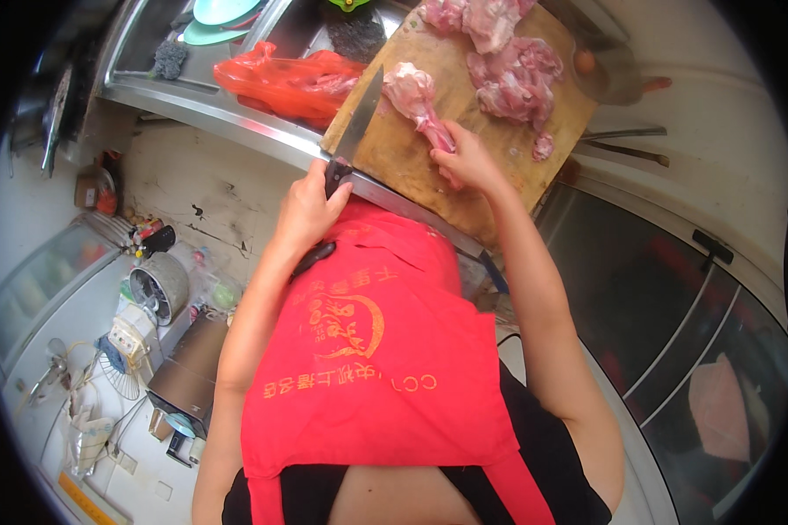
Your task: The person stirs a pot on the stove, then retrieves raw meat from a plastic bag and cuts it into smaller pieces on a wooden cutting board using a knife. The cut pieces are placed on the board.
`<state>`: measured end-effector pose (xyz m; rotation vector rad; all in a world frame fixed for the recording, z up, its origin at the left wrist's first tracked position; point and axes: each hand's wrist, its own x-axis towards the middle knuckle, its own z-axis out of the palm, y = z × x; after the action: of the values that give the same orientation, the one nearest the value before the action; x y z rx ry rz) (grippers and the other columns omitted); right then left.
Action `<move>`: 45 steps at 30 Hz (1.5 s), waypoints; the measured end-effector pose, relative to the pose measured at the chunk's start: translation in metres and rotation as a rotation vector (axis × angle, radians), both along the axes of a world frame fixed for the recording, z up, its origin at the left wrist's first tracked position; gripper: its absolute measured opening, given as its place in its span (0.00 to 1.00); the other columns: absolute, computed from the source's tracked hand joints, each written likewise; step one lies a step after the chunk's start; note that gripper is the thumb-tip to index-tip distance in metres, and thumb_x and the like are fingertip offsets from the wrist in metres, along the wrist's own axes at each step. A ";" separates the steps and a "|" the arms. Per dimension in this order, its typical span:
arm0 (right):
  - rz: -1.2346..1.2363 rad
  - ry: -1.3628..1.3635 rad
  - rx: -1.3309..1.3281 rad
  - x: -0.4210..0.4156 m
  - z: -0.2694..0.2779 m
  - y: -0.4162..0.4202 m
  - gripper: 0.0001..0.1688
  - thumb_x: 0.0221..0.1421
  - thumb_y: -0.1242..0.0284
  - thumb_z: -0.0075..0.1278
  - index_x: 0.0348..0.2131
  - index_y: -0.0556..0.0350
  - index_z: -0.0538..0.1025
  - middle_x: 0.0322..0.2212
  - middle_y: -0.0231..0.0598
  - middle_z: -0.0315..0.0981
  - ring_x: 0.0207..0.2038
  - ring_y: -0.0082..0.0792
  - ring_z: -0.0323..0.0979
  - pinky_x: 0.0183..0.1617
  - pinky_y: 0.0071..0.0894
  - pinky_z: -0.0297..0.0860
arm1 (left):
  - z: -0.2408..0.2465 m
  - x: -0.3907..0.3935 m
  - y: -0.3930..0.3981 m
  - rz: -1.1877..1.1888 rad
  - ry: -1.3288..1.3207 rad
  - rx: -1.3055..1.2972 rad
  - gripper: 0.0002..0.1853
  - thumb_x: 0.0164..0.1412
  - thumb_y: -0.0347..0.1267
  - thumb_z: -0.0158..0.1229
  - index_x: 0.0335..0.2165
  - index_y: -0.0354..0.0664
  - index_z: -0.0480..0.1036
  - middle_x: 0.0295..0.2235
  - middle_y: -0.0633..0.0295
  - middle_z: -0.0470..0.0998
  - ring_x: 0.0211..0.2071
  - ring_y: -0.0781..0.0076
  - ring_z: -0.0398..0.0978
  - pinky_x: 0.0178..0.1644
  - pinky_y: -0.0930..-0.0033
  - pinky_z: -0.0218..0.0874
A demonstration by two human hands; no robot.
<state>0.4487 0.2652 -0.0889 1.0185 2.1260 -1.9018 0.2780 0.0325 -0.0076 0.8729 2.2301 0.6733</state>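
My left hand is closed around the black handle of a kitchen knife, its blade pointing up along the left edge of a wooden cutting board. In my right hand is the narrow end of a raw bone-in piece of meat, whose thick end lies on the board, pointing away to the left. Farther right on the board rests a heap of raw meat, with more raw pieces at the far edge and a small scrap nearer me.
A red plastic bag holding meat lies on the steel sink's edge, left of the board. Green plates and a steel scourer are in the sink. Metal tongs or rods lie right of the board, near a glass-fronted door.
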 end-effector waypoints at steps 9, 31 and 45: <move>-0.330 0.220 -0.861 0.012 0.003 -0.001 0.21 0.64 0.61 0.49 0.48 0.57 0.70 0.30 0.36 0.75 0.28 0.26 0.75 0.31 0.26 0.75 | -0.010 -0.007 -0.012 0.077 -0.043 0.095 0.18 0.57 0.34 0.62 0.42 0.34 0.67 0.30 0.41 0.78 0.35 0.42 0.77 0.37 0.53 0.66; -0.682 0.257 -0.652 0.057 -0.010 -0.042 0.17 0.50 0.76 0.44 0.42 0.63 0.68 0.28 0.41 0.73 0.28 0.36 0.74 0.31 0.33 0.74 | -0.005 -0.019 -0.007 0.015 0.003 0.025 0.18 0.57 0.33 0.62 0.41 0.33 0.67 0.28 0.42 0.77 0.32 0.43 0.77 0.35 0.56 0.66; -0.181 0.153 -0.159 0.023 0.001 -0.069 0.13 0.59 0.75 0.52 0.44 0.60 0.73 0.35 0.34 0.76 0.38 0.25 0.74 0.43 0.27 0.70 | -0.006 -0.016 -0.002 0.043 0.052 -0.023 0.18 0.56 0.35 0.62 0.39 0.35 0.67 0.29 0.40 0.78 0.34 0.39 0.76 0.36 0.49 0.66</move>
<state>0.4713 0.1960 -0.0881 1.0970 1.9761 -2.2603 0.2620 0.0302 -0.0139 0.8419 2.3043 0.6509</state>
